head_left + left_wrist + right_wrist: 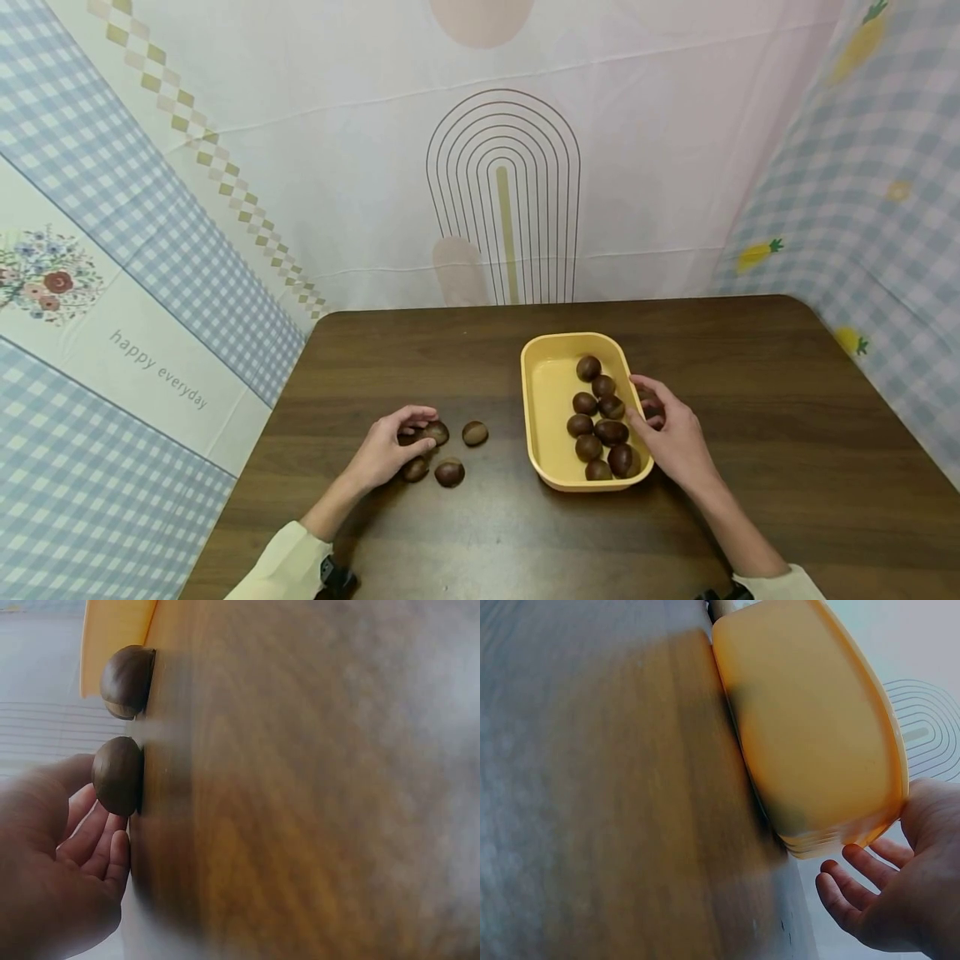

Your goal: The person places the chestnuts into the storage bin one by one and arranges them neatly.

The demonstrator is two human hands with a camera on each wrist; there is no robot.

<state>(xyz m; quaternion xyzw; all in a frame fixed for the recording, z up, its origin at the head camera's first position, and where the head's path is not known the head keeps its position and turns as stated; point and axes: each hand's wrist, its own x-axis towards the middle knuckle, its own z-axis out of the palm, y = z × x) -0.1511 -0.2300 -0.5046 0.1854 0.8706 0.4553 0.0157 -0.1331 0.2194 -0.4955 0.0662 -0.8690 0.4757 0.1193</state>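
Observation:
My left hand (384,450) is at a small group of brown chestnuts on the table's left side. Its thumb and fingers curve round one chestnut (438,432). Another chestnut (415,470) lies beside the thumb, with two more, a near chestnut (450,472) and a far chestnut (475,433), to the right. In the left wrist view, a chestnut (118,776) overlaps the thumb side of the hand. My right hand (675,437) holds the right side of a yellow plastic box (550,400), thumb over the rim, fingers outside. Several chestnuts (588,367) lie along the box's right half.
The dark wooden table (480,542) has rounded far corners. A pale patterned cloth (360,167) hangs behind it. Blue checked cloth (67,417) flanks the left side, and another checked cloth (862,242) hangs on the right.

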